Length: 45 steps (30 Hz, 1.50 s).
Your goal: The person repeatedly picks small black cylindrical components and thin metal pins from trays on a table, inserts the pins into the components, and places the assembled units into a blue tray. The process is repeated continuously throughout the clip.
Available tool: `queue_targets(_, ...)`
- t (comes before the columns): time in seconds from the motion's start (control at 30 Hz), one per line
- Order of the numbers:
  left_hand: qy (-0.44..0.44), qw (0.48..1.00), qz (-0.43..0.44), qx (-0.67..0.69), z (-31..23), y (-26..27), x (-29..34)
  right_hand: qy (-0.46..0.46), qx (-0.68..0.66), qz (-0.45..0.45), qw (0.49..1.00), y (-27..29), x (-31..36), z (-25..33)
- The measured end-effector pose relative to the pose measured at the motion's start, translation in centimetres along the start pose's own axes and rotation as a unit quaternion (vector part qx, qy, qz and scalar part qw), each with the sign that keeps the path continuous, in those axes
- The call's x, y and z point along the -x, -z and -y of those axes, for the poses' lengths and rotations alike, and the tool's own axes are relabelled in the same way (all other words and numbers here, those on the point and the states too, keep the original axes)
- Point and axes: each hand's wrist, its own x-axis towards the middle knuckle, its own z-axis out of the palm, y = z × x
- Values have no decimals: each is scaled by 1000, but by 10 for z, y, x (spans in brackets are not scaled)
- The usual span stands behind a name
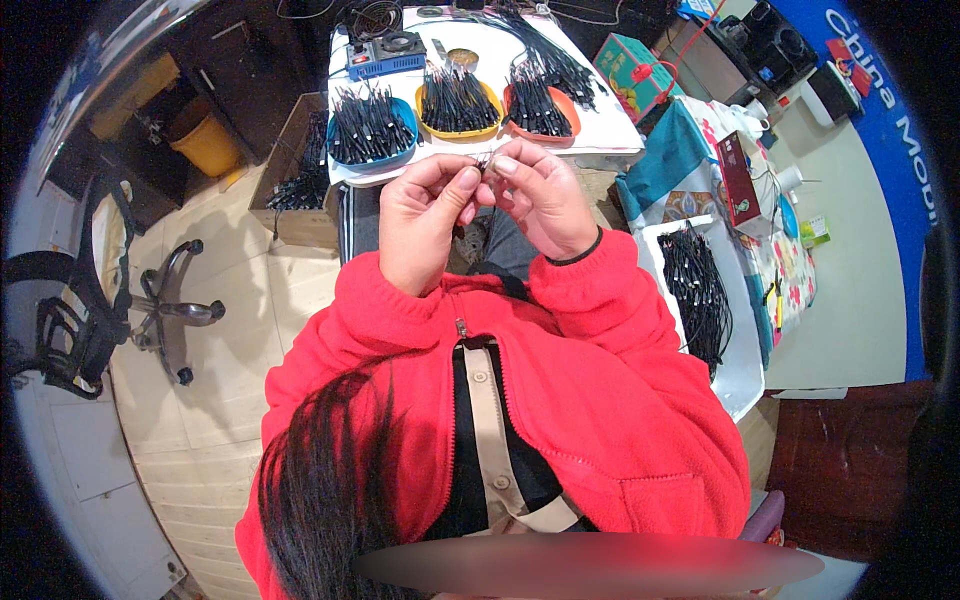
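Observation:
Over my lap, at the table's near edge, both hands meet fingertip to fingertip. My left hand (425, 220) pinches a thin dark wire (484, 163) between thumb and forefinger. The fingers of my right hand (548, 203) close on the same spot, a black band round that wrist. Most of the wire is hidden by the fingers, and its ends are too small to make out. Just beyond stand three baskets packed with short black cables: a blue basket (384, 158), a yellow basket (463, 134) and an orange-red basket (568, 128).
On the white table (612, 135) are a blue-fronted portable stove (385, 62), a small round tin (462, 59) and loose black cables (560, 70). A white foam box (738, 375) of cables stands right, a cardboard box (310, 228) left. An office chair (165, 300) is further left.

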Motion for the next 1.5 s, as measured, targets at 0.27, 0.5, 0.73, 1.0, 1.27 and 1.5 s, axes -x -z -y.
queue_targets(0.27, 20, 999, 4, -32, 1, -2, 2, 119, 147, 19, 982, -9, 5, 13)
queue_targets(0.5, 32, 998, 8, 47, 1, -3, 5, 120, 117, 46, 985, -2, 7, 10)
queue_targets(0.73, 130, 987, 73, 64, -4, 5, 4, -44, -76, 176, 980, -1, 5, 15)
queue_targets(1.0, 132, 987, 84, 33, -2, 8, 4, -47, -11, 144, 988, -1, 6, 16)
queue_targets(1.27, 147, 985, 88, 11, -2, 8, 4, -114, 63, 155, 979, 14, 1, 25)
queue_targets(1.5, 193, 966, 118, -126, -3, 12, 1, -152, 98, 150, 972, 31, -6, 22)
